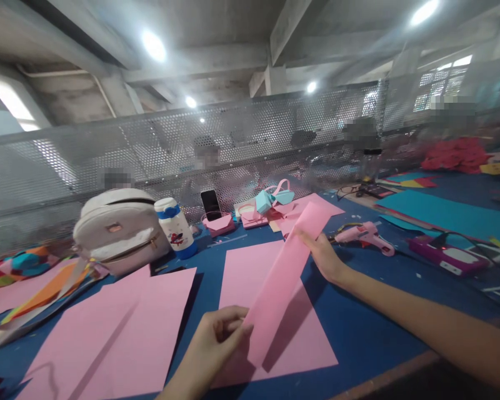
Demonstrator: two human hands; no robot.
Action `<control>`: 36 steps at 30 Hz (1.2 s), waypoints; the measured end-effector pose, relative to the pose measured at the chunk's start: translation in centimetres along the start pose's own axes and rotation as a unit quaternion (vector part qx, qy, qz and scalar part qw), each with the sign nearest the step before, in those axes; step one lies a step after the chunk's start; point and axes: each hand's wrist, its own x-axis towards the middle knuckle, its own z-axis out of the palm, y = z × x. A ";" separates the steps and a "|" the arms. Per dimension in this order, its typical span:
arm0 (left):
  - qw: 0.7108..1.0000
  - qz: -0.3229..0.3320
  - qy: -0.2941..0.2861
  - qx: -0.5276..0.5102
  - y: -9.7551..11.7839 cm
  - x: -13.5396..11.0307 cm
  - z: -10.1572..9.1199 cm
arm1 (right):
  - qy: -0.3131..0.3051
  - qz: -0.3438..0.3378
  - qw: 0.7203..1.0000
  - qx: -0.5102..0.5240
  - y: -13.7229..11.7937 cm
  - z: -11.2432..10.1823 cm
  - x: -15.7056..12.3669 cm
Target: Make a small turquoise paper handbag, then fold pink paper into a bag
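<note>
A long strip of pink paper (281, 283) is held up at a slant between my two hands. My left hand (223, 339) pinches its lower left edge, thumb against fingers. Near the upper right end, my right hand (323, 255) grips the strip, with part of its fingers hidden. Under the strip a pink sheet (244, 266) lies flat on the blue table (366, 328). More pink sheets (150, 322) overlap to the left of my left hand. A pink glue gun (364, 236) rests just beyond my right hand.
A pale backpack (116, 233), a white and blue bottle (175, 228) and a phone (210, 204) stand at the back. Small pink paper bags (218, 225) sit beside them. To the right lie a purple power strip (448, 255) and blue sheets (450, 214). A perforated metal screen (241, 133) runs behind.
</note>
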 end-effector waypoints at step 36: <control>0.994 0.056 0.005 0.093 0.4 3.5 3.4 | -0.047 0.110 0.989 0.092 -0.7 -1.9 2.0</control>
